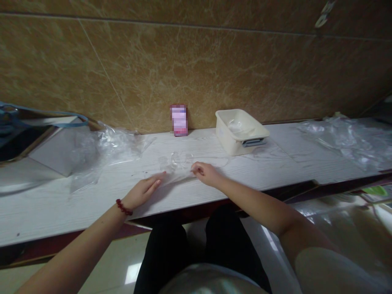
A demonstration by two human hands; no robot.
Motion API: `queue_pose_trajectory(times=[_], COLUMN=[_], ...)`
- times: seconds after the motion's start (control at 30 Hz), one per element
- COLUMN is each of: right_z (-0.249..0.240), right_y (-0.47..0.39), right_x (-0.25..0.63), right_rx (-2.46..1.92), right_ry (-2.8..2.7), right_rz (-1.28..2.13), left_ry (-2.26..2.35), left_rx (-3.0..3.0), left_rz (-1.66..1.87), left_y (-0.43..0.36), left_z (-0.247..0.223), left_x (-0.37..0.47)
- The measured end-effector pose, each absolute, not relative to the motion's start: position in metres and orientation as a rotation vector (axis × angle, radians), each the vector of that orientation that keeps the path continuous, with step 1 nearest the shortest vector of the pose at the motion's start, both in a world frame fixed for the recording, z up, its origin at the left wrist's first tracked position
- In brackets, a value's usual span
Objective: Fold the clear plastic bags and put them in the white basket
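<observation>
A clear plastic bag (pixel 177 173) lies between my hands on the white wood-grain table. My right hand (pixel 206 173) pinches the bag's right edge between thumb and curled fingers. At its left end, my left hand (pixel 143 192) touches the bag with fingers stretched out low over the table. A red beaded bracelet (pixel 124 207) circles my left wrist. Faint clear round shapes (pixel 177 158) show at the far side of the bag; whether they are inside it I cannot tell.
A cream plastic bin (pixel 231 141) with a grey handle holds clear plastic. By the wall stands a pixelated phone (pixel 179 120). Crumpled clear bags (pixel 116 145) lie at left beside a white box (pixel 55 153); more plastic bags (pixel 346 136) spread at right.
</observation>
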State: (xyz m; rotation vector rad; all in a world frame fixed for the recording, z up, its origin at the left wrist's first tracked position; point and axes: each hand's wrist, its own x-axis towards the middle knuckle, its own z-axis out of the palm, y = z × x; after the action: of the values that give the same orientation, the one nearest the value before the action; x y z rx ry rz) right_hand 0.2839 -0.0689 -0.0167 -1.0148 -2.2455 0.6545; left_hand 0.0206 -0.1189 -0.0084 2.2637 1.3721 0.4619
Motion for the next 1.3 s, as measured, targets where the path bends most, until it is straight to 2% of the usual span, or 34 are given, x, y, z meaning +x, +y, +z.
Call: queue_pose_trajectory(times=[0.13, 0.23, 0.47, 0.63, 0.93, 1.13, 1.3], right_z=[-0.020, -0.022, -0.016, -0.015, -0.021, -0.025, -0.031], right_y=[-0.054, -0.040, -0.018, -0.008, 0.011, 0.027, 0.036], right_x=[0.273, 0.267, 0.253, 0.242, 0.234, 0.228, 0.224], right_rx=[-1.291, -1.400, -1.664, -1.714, -1.745, -1.748, -1.730], right_ry=[-2.128, -2.072, -1.875, -1.830, -1.849, -1.856, -1.927], right_rz=[0.569, 0.445, 0.653, 0.685, 0.643, 0.637, 0.475], left_ry=[1.385, 1.486, 2.039, 2.254, 2.281, 2.303, 2.333], left_rx=[1.747, 1.534, 1.821, 1.579, 1.527, 1.616, 1.723], left_rz=[0.782, 0.853, 0.887, 0.800, 0.874, 0.799, 0.757], left_y=[-0.099, -0.082, -0.045, -0.032, -0.009, 0.003, 0.014], left_z=[-0.012, -0.012, -0.014, -0.017, -0.026, -0.020, -0.023], left_x=[0.029, 0.038, 0.045, 0.047, 0.042, 0.041, 0.038])
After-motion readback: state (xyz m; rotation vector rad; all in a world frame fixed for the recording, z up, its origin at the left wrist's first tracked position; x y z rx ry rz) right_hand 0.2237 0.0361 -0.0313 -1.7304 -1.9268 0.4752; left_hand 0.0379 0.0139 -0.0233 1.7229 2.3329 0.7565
